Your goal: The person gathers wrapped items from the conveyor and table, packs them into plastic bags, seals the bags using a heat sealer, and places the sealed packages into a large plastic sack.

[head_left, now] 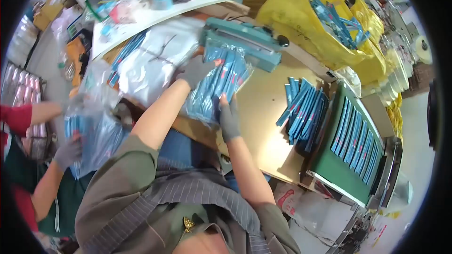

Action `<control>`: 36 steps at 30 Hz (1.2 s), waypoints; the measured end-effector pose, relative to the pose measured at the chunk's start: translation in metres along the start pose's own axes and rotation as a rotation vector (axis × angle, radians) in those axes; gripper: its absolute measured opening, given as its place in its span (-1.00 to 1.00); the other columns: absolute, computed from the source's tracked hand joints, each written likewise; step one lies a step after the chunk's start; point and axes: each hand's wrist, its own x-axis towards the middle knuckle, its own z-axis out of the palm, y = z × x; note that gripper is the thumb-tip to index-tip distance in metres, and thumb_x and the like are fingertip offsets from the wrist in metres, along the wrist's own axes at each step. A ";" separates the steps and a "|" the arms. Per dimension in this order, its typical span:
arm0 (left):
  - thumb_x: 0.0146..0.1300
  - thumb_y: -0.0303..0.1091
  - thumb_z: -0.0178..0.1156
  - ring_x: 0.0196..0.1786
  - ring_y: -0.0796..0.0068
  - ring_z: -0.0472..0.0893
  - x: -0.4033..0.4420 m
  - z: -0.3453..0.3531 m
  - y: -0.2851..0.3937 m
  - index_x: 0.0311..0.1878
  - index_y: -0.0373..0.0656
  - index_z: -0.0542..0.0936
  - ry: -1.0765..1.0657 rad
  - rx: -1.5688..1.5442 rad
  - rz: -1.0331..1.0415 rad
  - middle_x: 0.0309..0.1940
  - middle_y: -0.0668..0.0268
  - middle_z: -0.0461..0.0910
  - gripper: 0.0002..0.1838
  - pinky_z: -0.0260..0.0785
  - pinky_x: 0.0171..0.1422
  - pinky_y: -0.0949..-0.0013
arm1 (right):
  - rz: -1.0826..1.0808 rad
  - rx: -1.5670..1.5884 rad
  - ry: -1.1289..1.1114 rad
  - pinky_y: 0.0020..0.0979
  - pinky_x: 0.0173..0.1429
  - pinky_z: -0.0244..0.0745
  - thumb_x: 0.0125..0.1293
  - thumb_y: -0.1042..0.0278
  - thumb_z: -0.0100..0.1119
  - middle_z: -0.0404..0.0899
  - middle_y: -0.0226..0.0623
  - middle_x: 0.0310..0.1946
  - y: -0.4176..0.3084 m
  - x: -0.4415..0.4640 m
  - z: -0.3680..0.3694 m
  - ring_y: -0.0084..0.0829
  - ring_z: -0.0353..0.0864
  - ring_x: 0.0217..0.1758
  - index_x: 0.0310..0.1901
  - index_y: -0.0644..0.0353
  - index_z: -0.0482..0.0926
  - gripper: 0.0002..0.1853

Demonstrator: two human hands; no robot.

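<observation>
A clear plastic bag of slim blue packets (207, 96) lies slantwise before me at the table's near edge. My left hand (197, 70), in a grey glove with bare fingertips, grips the bag's upper left side. My right hand (229, 118), gloved the same way, holds its lower right edge, thumb and fingers around it. Just beyond the bag's top end stands a teal bar-shaped sealing machine (245, 42). To the left of my left hand lies a pile of clear plastic bags (157, 61).
A loose heap of blue packets (303, 110) lies on the right, beside a green conveyor belt (355, 141) carrying a row of them. Behind stands a yellow bag (292, 9) with more packets. At left, a co-worker's gloved hand (69, 153) holds another filled bag (101, 136).
</observation>
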 end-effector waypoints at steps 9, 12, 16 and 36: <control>0.17 -0.09 0.16 -0.23 0.19 0.59 -0.076 -0.168 -0.086 -0.21 -0.28 0.54 0.201 0.275 0.328 -0.33 0.02 0.60 -0.62 0.38 -0.10 0.26 | 0.218 0.432 -0.150 -0.43 -0.01 0.44 0.40 0.07 -0.03 0.51 -0.24 -0.07 0.013 -0.048 -0.052 -0.45 0.50 -0.07 0.04 0.32 0.44 -0.57; 0.11 -0.09 0.20 -0.26 0.30 0.59 -0.073 -0.161 -0.157 -0.27 -0.28 0.58 0.042 0.525 0.426 -0.35 0.11 0.63 -0.62 0.39 -0.13 0.30 | 0.215 0.453 -0.088 -0.44 -0.15 0.49 0.40 0.15 -0.03 0.51 -0.28 -0.17 0.019 -0.073 -0.065 -0.49 0.52 -0.17 -0.05 0.30 0.46 -0.66; 0.09 -0.13 0.22 -0.29 0.48 0.56 -0.065 -0.183 -0.141 -0.35 -0.23 0.61 -0.165 0.010 0.247 -0.44 0.25 0.60 -0.69 0.37 -0.12 0.38 | 0.303 0.385 -0.080 -0.45 -0.29 0.53 0.37 0.15 0.02 0.52 -0.30 -0.28 0.012 -0.079 -0.073 -0.49 0.53 -0.31 -0.08 0.29 0.46 -0.67; 0.33 -0.29 -0.05 -0.41 0.66 0.42 -0.226 0.001 0.102 0.29 -0.25 0.28 -0.808 -1.115 0.291 -0.32 0.38 0.50 -0.52 0.32 -0.28 0.61 | -0.288 -0.614 0.150 -0.38 -0.26 0.45 0.12 0.15 0.27 0.55 -0.24 -0.46 -0.109 -0.079 -0.170 -0.34 0.53 -0.39 -0.27 0.25 0.52 -0.68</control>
